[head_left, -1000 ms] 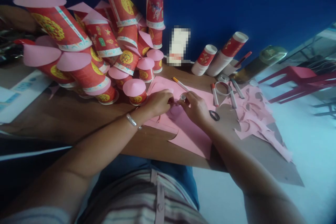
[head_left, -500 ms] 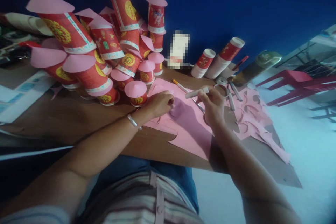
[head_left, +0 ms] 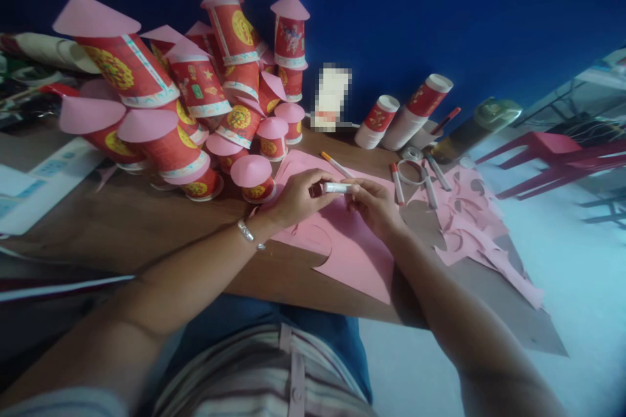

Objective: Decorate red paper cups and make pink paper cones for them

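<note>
My right hand (head_left: 374, 205) grips a short white tube (head_left: 337, 188) between thumb and fingers; its kind is unclear, and it looks like a marker or glue stick. Curled around the tube's left end are the fingers of my left hand (head_left: 306, 192), partly hiding each other. Both hands hover over a cut pink paper sheet (head_left: 362, 260) on the brown table (head_left: 264, 273). Just beyond them lies a white pen with an orange end (head_left: 335, 163). A red-and-white marker (head_left: 397, 184) lies right of my right hand.
At left stand several red paper lanterns (head_left: 195, 85) with pink cone tops. Stacked cups (head_left: 415, 114), a tape ring (head_left: 411, 172) and white sticks (head_left: 430, 189) are at back right. Pink paper scraps (head_left: 474, 221) cover the right side. A red stool (head_left: 552, 150) stands beyond.
My right hand has brought the white tube left and down to my left hand, whose fingers now close at its end. The red-and-white marker has come into sight.
</note>
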Motion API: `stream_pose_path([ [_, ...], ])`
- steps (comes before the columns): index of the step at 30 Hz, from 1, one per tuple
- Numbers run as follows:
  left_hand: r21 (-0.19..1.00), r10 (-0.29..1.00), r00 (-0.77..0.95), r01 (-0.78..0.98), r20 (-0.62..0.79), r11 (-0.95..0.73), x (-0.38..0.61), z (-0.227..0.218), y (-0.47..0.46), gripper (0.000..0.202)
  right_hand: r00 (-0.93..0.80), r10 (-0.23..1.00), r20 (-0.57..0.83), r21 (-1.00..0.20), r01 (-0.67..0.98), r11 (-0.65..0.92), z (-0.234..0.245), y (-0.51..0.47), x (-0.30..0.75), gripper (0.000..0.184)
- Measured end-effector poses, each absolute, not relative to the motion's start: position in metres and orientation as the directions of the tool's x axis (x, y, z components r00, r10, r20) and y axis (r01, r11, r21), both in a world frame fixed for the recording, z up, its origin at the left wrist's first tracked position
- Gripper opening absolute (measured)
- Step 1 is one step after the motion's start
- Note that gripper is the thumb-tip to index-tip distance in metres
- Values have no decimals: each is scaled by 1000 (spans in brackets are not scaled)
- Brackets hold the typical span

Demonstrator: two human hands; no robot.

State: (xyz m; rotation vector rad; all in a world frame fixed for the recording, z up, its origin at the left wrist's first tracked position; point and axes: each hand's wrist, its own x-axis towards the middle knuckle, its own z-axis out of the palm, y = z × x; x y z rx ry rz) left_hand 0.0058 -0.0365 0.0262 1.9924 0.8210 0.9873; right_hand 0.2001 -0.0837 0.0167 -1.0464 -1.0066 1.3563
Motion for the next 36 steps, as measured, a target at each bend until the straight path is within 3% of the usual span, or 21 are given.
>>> stream_pose_path([
  [5,840,791,436,131,428,-527,4,27,-36,11,6,1000,1,-959,-285,2,16,-84,202,33],
  [11,721,685,391,73,615,-689,4,24,-33,7,2,1000,-26,-973,-231,-25,18,-85,201,39],
  [18,623,606,426,116,672,-773,3,26,-35,9,-19,998,-54,-982,-179,-57,19,-86,202,49],
  [22,669,641,423,104,640,-736,3,24,-34,10,-6,1000,-26,-984,-175,-26,18,-84,204,44],
  [31,878,822,393,67,413,-474,6,16,-28,21,89,991,98,-980,-163,112,16,-82,205,34],
  [33,861,820,367,86,440,-501,6,10,-21,20,163,979,125,-978,-146,149,16,-80,210,33],
  [36,718,771,359,298,527,-629,3,2,-12,48,314,937,151,-980,-78,184,17,-77,217,31],
])
